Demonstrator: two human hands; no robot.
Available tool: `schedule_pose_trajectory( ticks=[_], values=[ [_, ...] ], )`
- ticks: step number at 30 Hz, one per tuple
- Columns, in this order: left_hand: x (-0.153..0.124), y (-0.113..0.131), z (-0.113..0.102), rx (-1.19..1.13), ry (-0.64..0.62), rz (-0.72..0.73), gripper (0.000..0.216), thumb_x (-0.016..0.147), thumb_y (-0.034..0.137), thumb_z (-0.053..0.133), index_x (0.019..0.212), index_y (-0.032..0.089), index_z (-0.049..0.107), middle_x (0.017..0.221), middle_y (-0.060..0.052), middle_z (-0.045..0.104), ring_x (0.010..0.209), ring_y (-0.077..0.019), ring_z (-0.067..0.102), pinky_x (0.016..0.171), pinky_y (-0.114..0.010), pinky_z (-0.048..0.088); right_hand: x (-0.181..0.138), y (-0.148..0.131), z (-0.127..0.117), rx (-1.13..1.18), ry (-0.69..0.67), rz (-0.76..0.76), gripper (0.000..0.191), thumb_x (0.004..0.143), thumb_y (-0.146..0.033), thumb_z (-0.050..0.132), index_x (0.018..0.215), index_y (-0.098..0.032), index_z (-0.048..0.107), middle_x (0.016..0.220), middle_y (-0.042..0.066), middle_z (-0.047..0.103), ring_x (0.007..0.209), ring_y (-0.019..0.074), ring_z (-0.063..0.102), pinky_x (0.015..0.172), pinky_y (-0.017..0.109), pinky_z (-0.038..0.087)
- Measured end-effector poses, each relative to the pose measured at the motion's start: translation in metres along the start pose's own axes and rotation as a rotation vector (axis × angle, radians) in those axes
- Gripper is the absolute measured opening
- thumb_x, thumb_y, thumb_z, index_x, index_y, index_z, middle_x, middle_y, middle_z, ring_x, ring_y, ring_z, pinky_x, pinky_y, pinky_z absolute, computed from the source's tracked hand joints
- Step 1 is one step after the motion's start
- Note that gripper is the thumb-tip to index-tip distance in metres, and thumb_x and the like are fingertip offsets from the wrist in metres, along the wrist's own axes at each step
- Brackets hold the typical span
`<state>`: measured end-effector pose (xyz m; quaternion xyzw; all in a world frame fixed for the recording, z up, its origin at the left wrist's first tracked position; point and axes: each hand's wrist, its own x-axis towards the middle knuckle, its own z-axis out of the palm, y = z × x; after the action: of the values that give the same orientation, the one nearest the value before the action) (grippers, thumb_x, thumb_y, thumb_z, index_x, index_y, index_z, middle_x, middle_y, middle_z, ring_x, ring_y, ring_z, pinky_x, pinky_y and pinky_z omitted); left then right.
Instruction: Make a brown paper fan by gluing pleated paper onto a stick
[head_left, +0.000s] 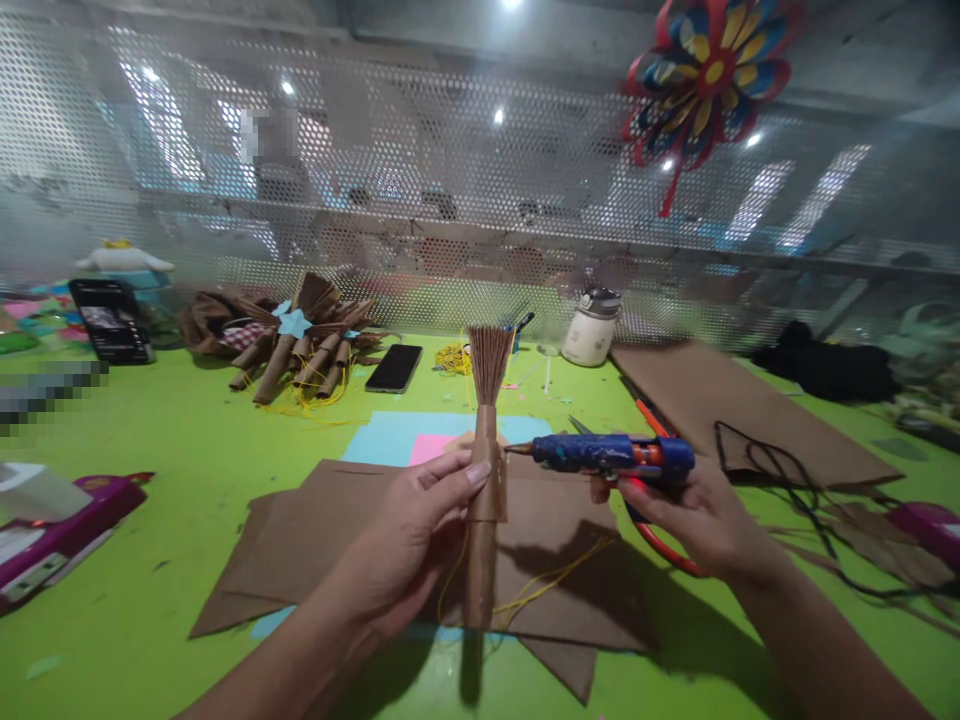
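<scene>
My left hand [405,535] is closed round a rolled brown paper broom [484,470] held upright, its fringed top fanned out. Yellow string hangs from its lower part. My right hand [697,515] grips a blue hot glue gun [611,455], whose nozzle points left and almost touches the roll. Under both hands lie brown paper sheets [300,545] on the green table [150,600].
A pile of finished paper brooms [300,345] lies at the back left, a black phone [395,367] beside it. A white jar [590,328] stands at the back. Brown card [750,410] and a black cable [780,480] lie right. A perforated metal screen [450,200] closes off the far edge.
</scene>
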<state>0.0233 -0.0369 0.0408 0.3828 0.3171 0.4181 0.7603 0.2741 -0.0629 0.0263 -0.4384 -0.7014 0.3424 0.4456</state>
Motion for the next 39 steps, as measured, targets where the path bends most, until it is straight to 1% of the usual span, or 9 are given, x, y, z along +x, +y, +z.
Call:
schedule_pose_trajectory(
  ticks=[9,13,18,24,26,30,34,37,39],
  values=[
    [0.001,0.0,-0.001,-0.012,0.025,-0.02,0.028,0.08,0.024,0.067,0.106,0.016,0.069,0.104,-0.009,0.068,0.083,-0.015,0.062,0.072,-0.023,0.051,-0.005,-0.006,-0.003,-0.036,-0.115,-0.009,0.018,0.085,-0.032,0.059,0.092,-0.018,0.069,0.08,0.006,0.066,0.073,0.0165,0.064,0.064,0.025,0.054],
    [0.002,0.001,0.001,-0.029,0.025,-0.032,0.03,0.08,0.022,0.065,0.109,0.014,0.068,0.106,-0.012,0.068,0.088,-0.0192,0.064,0.072,-0.027,0.053,-0.006,-0.01,-0.006,-0.111,-0.188,0.008,0.016,0.083,-0.031,0.062,0.086,-0.017,0.069,0.081,0.006,0.067,0.073,0.0166,0.063,0.066,0.025,0.053],
    [0.003,0.001,0.002,-0.031,0.051,-0.029,0.028,0.08,0.02,0.065,0.107,0.014,0.069,0.102,-0.01,0.069,0.084,-0.0157,0.063,0.071,-0.023,0.052,-0.002,-0.01,-0.003,-0.047,-0.073,-0.023,0.018,0.086,-0.032,0.058,0.087,-0.018,0.068,0.077,0.006,0.069,0.073,0.0188,0.066,0.066,0.027,0.055],
    [0.003,-0.002,0.0,0.011,0.013,0.002,0.028,0.082,0.02,0.064,0.109,0.015,0.068,0.102,-0.009,0.069,0.084,-0.0136,0.062,0.074,-0.021,0.05,0.001,-0.005,0.005,-0.102,0.018,-0.068,0.017,0.085,-0.028,0.06,0.095,-0.016,0.067,0.097,0.01,0.069,0.087,0.0206,0.066,0.074,0.027,0.055],
    [0.004,-0.002,0.0,0.018,0.026,-0.014,0.03,0.082,0.021,0.064,0.111,0.015,0.068,0.106,-0.01,0.068,0.087,-0.0155,0.062,0.074,-0.023,0.05,0.001,-0.005,0.004,-0.128,-0.01,-0.096,0.02,0.086,-0.027,0.059,0.1,-0.015,0.067,0.098,0.011,0.069,0.09,0.022,0.066,0.076,0.029,0.055],
    [0.006,-0.002,-0.002,0.014,0.035,-0.04,0.033,0.083,0.026,0.063,0.114,0.014,0.066,0.109,-0.012,0.067,0.09,-0.0184,0.063,0.074,-0.025,0.052,-0.003,-0.006,0.0,-0.188,-0.108,-0.12,0.025,0.087,-0.024,0.057,0.111,-0.019,0.062,0.091,0.007,0.068,0.082,0.0194,0.065,0.074,0.028,0.053],
    [0.006,-0.002,-0.003,-0.03,0.033,-0.016,0.026,0.08,0.022,0.065,0.105,0.014,0.069,0.099,-0.01,0.07,0.085,-0.0176,0.065,0.075,-0.026,0.054,-0.005,-0.01,-0.003,-0.231,-0.168,-0.138,0.02,0.088,-0.023,0.056,0.107,-0.021,0.061,0.089,0.005,0.065,0.078,0.0167,0.062,0.072,0.025,0.051],
    [0.006,-0.001,-0.003,-0.063,0.085,0.007,0.016,0.078,0.018,0.067,0.092,0.013,0.072,0.087,-0.006,0.071,0.074,-0.0136,0.065,0.068,-0.022,0.054,-0.003,-0.018,-0.004,-0.248,-0.227,-0.145,0.017,0.088,-0.024,0.054,0.105,-0.02,0.059,0.086,0.005,0.063,0.075,0.0163,0.059,0.069,0.026,0.049],
    [0.006,0.001,-0.002,-0.074,0.107,0.012,0.014,0.078,0.017,0.067,0.091,0.013,0.071,0.084,-0.005,0.071,0.072,-0.0129,0.065,0.066,-0.02,0.055,-0.002,-0.021,-0.006,-0.258,-0.266,-0.139,0.014,0.088,-0.025,0.053,0.099,-0.018,0.06,0.085,0.006,0.062,0.075,0.017,0.058,0.068,0.027,0.048]
  ],
)
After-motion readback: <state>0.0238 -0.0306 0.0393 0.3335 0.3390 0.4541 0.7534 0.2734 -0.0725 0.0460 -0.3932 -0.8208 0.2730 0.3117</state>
